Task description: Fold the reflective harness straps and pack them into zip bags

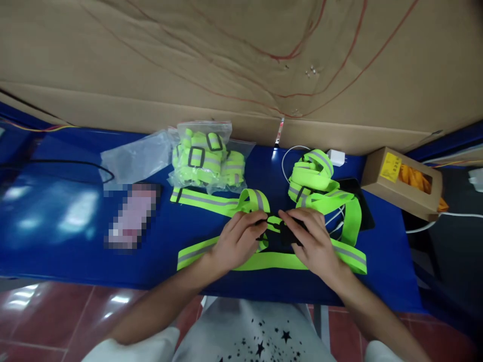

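Both my hands are over the middle of a long neon-yellow reflective strap (271, 261) with a grey stripe. My left hand (237, 239) is closed, pinching a small black part at its fingertips. Fingers bent, my right hand (315, 241) grips a black buckle (289, 233) opposite it. Fingers hide much of both black parts, and I cannot tell whether they are joined. One strap end (204, 200) with a black slider lies left of my hands. A looped bundle of strap (311, 176) sits behind my right hand.
Clear plastic bags with rolled straps (199, 158) stand at the back of the blue table (68, 241). Left of them lie a flat plastic bag (138, 158) and a blurred-out rectangle (132, 216). A white charger (336, 157) and a cardboard box (402, 183) are to the right.
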Motion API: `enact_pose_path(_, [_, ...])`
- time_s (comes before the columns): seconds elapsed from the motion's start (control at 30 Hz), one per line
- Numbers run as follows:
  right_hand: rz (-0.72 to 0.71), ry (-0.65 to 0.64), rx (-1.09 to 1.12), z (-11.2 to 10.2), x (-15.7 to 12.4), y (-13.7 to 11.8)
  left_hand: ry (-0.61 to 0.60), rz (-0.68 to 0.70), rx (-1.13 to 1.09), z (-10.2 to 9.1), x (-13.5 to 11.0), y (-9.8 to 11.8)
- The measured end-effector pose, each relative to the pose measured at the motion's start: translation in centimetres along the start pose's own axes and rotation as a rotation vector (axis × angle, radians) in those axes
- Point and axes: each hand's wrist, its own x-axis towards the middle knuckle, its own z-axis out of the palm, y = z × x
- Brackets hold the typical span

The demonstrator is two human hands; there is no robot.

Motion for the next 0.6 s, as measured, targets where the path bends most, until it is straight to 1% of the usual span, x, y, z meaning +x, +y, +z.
enact_pose_path(0.1, [0.029,0.036,-0.001,0.1,0.4,-0.3,0.011,-0.033,-0.024,0.3,-0.4,-0.2])
enact_pose_path(0.23, [0.010,0.019,-0.061,0.3,0.8,-1.0,-0.011,0.004,-0.038,0.2,-0.3,0.1])
enact_pose_path(0.3, [0.001,0.031,-0.079,0.2,0.8,-1.3,-0.014,0.015,-0.031,0.0,-0.2,0.3])
enact_pose_path(0.47, [-0.011,0.108,-0.154,-0.4,0.9,-1.5,0.101,-0.001,-0.016,-0.9,0.3,0.0])
enact_pose_path(0.6, [-0.018,0.148,-0.171,-0.7,1.8,-2.3,0.161,0.012,0.020,-1.3,1.1,0.2])
